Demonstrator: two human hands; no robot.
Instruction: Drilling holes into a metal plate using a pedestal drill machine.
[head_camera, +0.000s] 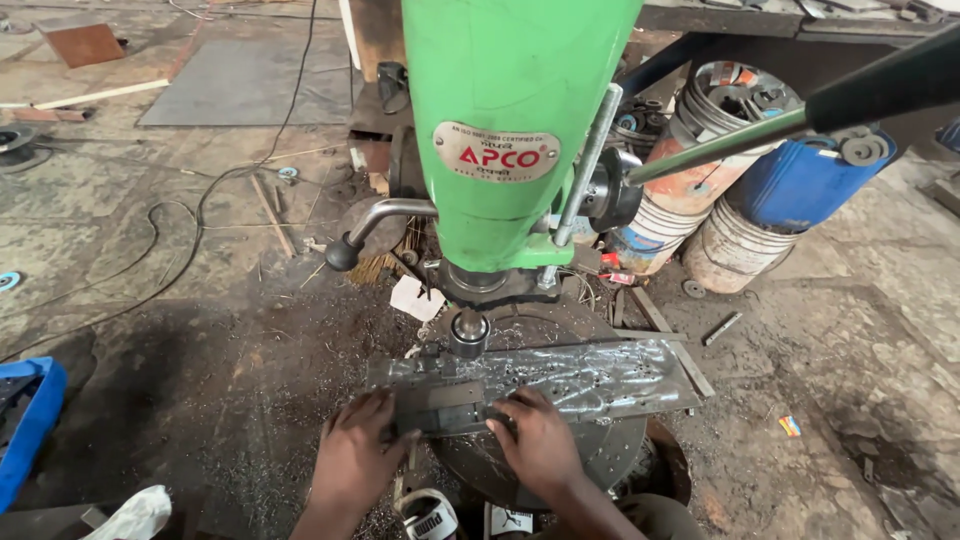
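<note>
Small dark metal block (440, 408) lies on the long steel plate (560, 378), directly below and slightly near-side of the drill chuck (469, 332). Left hand (355, 455) and right hand (535, 440) grip its two ends (equally near). Plate's long axis runs left-right across the round drill table (600, 450); block seemingly parallel

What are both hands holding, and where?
Left hand and right hand grip the small dark metal block by its two ends, under the drill spindle.
</note>
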